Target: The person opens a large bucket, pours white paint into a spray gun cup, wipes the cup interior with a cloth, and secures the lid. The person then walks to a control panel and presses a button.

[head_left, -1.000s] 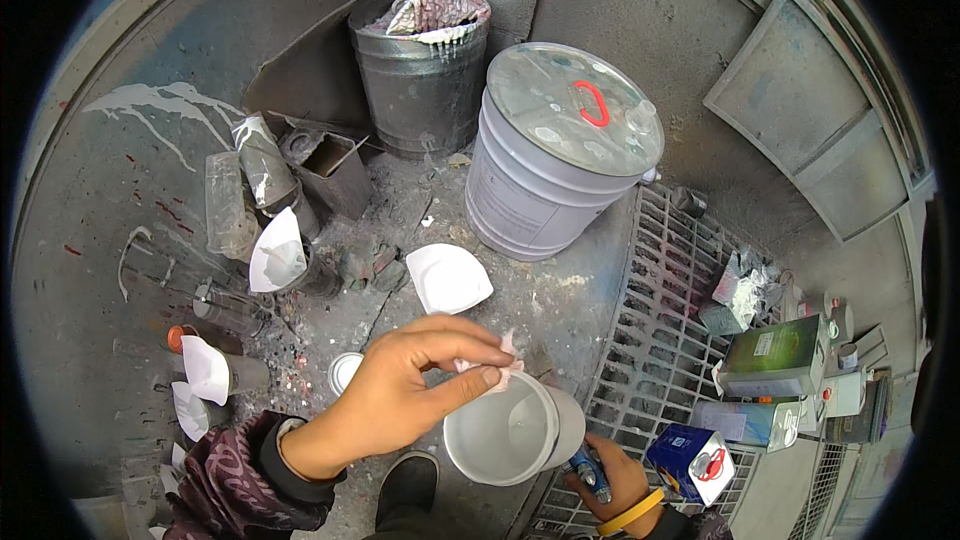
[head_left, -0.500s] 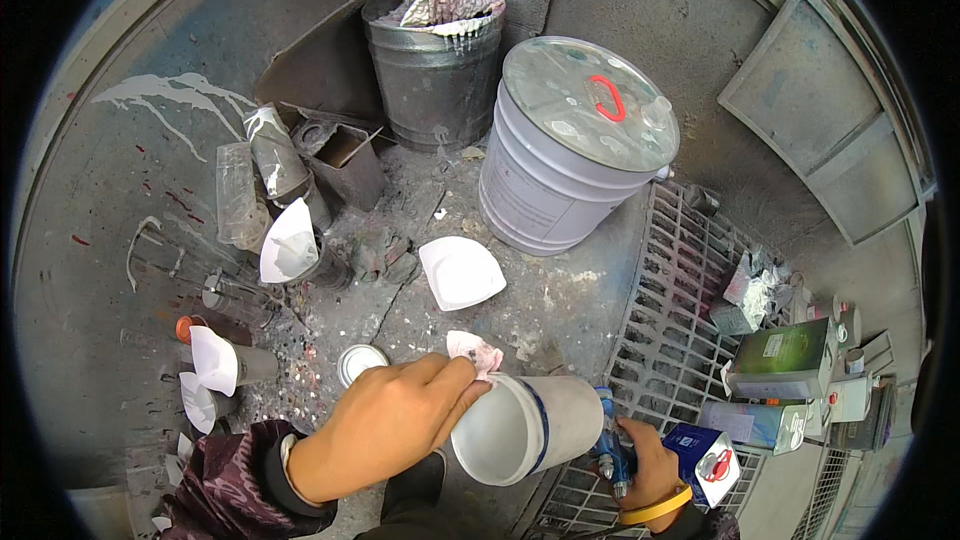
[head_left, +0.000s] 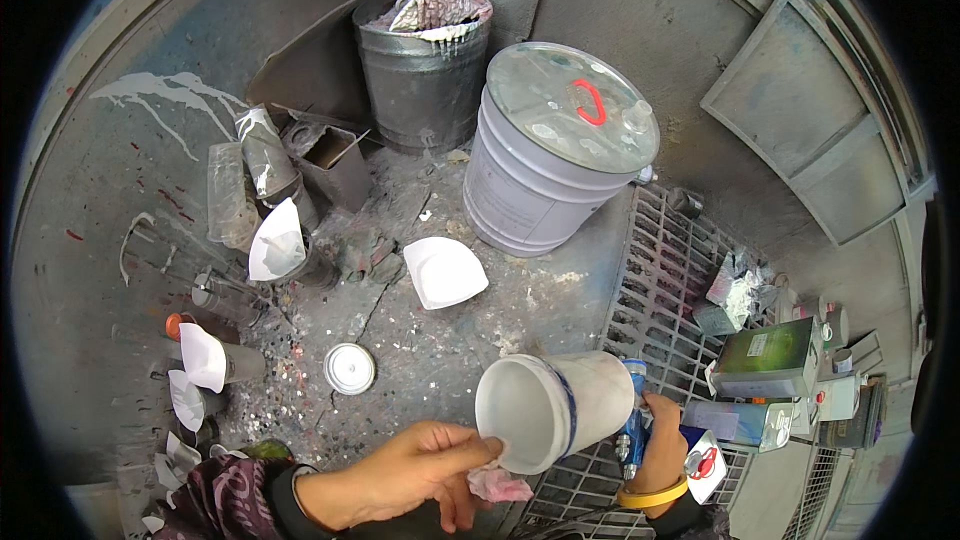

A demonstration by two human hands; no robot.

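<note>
My left hand is low in the middle of the head view, fingers curled and thumb at the rim of a white cylindrical cup. Its fingers hold a crumpled, pink-stained tissue just below that rim. The cup lies tilted sideways with its opening toward me and has a dark blue band near the rim. It is joined to a blue spray gun, which my right hand grips at the lower right. A round white lid lies on the floor above my left hand.
A large pail and a grey bin stand at the back. A white paper funnel lies on the stained floor. Paint-spattered cups and funnels line the left. A metal grate and several cans are at the right.
The spray gun and cup have moved right and the cup has tipped further sideways. My left hand has moved down with the tissue, from the top of the cup's rim to its lower side.
</note>
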